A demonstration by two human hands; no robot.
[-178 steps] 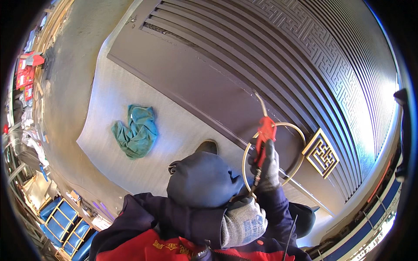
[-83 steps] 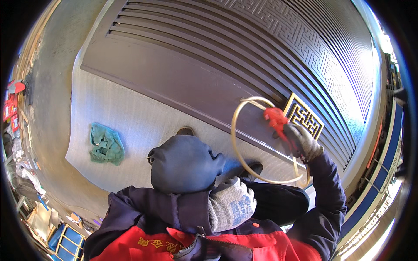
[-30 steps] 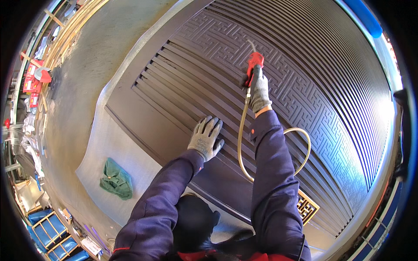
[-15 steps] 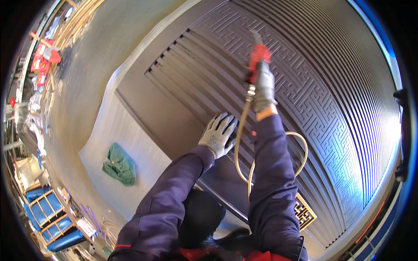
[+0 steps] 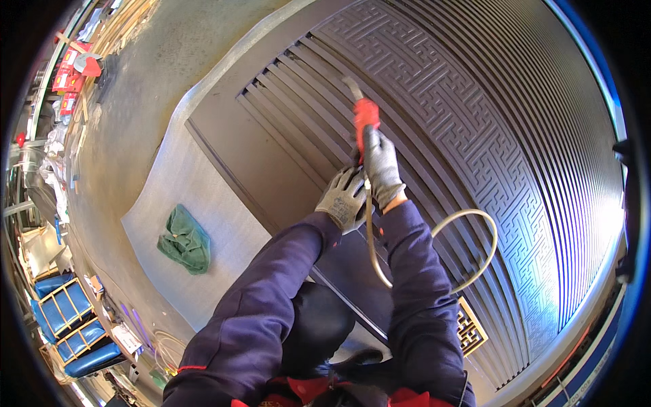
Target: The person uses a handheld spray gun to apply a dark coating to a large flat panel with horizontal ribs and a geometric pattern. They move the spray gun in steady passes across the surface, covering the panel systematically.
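My right hand (image 5: 382, 164), in a grey work glove, is wrapped round a red air blow gun (image 5: 366, 115) with a short pale nozzle. A beige hose (image 5: 493, 237) runs from its lower end and loops to the right. The gun is held over a large dark brown door panel (image 5: 271, 173) with ribbed slats and a raised geometric pattern. Close beside the gun's lower end, my left hand (image 5: 341, 199), gloved too, lies with stretched fingers on the panel's slats. Some of its fingertips are hard to see near the gun.
A crumpled green cloth (image 5: 185, 241) lies on the grey sheet (image 5: 152, 217) left of the panel. A small gold lattice piece (image 5: 469, 328) sits by my right forearm. Blue cushioned seats (image 5: 68, 315) and red boxes (image 5: 68, 81) stand along the left side.
My right hand has brought the blow gun down and left, nearer my left hand. My left hand has shifted slightly. The hose loop has swung out to the right.
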